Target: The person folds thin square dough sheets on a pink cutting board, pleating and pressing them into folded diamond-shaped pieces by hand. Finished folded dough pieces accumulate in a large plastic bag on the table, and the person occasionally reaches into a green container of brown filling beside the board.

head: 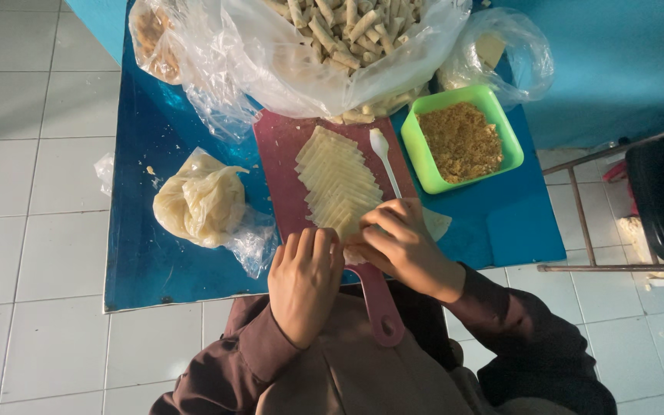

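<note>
A dark red cutting board (282, 165) lies on a blue table (155, 261), its handle pointing toward me. A fanned row of pale square pastry wrappers (337, 180) runs down the board. My right hand (401, 246) pinches the nearest wrapper at the row's lower end, fingers curled over it. My left hand (303, 280) rests beside it, fingers bent down onto the same wrapper's edge. A white plastic spoon (384, 157) lies on the board to the right of the wrappers.
A green square bowl (424, 161) of brown crumbly filling stands right of the board. A large clear bag of rolled pastries (347, 31) sits at the back. A bagged lump of pale wrappers (201, 201) lies left. A dark chair (662, 200) stands at right.
</note>
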A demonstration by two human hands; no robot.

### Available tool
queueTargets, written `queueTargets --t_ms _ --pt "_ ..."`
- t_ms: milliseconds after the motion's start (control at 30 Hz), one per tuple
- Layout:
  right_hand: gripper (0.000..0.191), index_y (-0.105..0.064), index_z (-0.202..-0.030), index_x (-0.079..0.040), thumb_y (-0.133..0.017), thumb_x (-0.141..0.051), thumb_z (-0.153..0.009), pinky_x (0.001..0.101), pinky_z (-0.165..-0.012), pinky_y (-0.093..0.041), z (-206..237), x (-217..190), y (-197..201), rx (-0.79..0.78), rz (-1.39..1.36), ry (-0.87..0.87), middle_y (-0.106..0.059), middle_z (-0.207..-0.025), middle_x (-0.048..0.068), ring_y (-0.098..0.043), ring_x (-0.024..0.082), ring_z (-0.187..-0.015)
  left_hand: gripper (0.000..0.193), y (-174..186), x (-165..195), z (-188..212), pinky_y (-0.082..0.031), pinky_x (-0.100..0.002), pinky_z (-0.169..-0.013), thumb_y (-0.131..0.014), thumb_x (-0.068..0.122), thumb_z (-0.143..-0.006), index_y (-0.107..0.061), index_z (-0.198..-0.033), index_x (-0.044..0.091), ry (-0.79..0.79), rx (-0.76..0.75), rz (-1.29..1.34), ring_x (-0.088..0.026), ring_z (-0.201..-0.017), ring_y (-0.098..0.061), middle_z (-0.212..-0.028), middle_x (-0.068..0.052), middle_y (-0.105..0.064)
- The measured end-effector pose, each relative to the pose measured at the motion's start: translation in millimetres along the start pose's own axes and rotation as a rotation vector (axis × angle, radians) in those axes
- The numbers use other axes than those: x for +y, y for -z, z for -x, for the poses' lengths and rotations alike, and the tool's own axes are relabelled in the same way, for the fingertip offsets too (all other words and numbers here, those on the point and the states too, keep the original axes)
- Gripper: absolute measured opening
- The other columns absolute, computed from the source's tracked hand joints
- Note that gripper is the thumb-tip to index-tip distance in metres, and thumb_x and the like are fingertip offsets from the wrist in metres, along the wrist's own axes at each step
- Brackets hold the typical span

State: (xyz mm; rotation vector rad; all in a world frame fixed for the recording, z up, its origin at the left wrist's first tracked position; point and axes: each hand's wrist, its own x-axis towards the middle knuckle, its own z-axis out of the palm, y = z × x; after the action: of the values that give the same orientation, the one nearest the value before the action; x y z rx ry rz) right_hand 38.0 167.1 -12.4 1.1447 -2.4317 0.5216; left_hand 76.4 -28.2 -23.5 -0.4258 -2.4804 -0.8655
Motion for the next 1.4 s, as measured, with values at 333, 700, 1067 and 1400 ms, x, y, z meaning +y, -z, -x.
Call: queueTargets --t_ms 333,700,1067,1400 --pt "0.019 -0.069 -0.099 -0.005 -0.077 -0.009 -0.082 0.0368 -0.085 -0.05 2 4 18 -0.063 0.049 -0.227 -0.059 -0.105 0.006 -0.06 0.025 -0.101 0.016 -12 -7 -5 -0.048 -0.038 -0.074 -0.071 0.012 -0.089 -0.062 -0.101 0.007 -0.067 0.02 -0.028 -0.024 -0.082 -0.06 -0.09 -0.006 -0.061" --pt "0.019 -0.065 -0.092 -0.01 -0.08 -0.011 -0.081 0.0386 -0.08 -0.047 17 6 12 -0.128 0.024 -0.346 -0.06 -0.093 0.002 -0.059 0.024 -0.091 0.02 -22 -11 7 -0.049 -0.036 -0.075 -0.068 0.007 -0.09 -0.064 -0.109 0.01 -0.115 -0.012 0.067 -0.021 -0.085 -0.062 -0.095 -0.001 -0.066" --pt "0.022 -0.061 -0.092 -0.009 -0.079 -0.006 -0.078 0.0392 -0.082 -0.047 5 1 16 -0.09 -0.032 -0.361 -0.06 -0.09 0.003 -0.06 0.026 -0.093 0.044 -6 -22 13 -0.053 -0.035 -0.091 -0.072 0.006 -0.083 -0.068 -0.126 0.003 -0.351 0.005 0.049 -0.02 -0.105 -0.065 -0.123 -0.005 -0.068" --pt "0.014 -0.064 -0.095 -0.008 -0.077 -0.007 -0.088 0.0312 -0.078 -0.052 2 -2 8 -0.106 -0.355 -0.43 -0.069 -0.085 -0.001 -0.069 0.014 -0.08 0.051 -10 -27 18 -0.053 -0.036 -0.095 -0.071 0.009 -0.082 -0.067 -0.133 0.004 -0.393 -0.009 -0.036 -0.019 -0.109 -0.065 -0.128 -0.004 -0.066"
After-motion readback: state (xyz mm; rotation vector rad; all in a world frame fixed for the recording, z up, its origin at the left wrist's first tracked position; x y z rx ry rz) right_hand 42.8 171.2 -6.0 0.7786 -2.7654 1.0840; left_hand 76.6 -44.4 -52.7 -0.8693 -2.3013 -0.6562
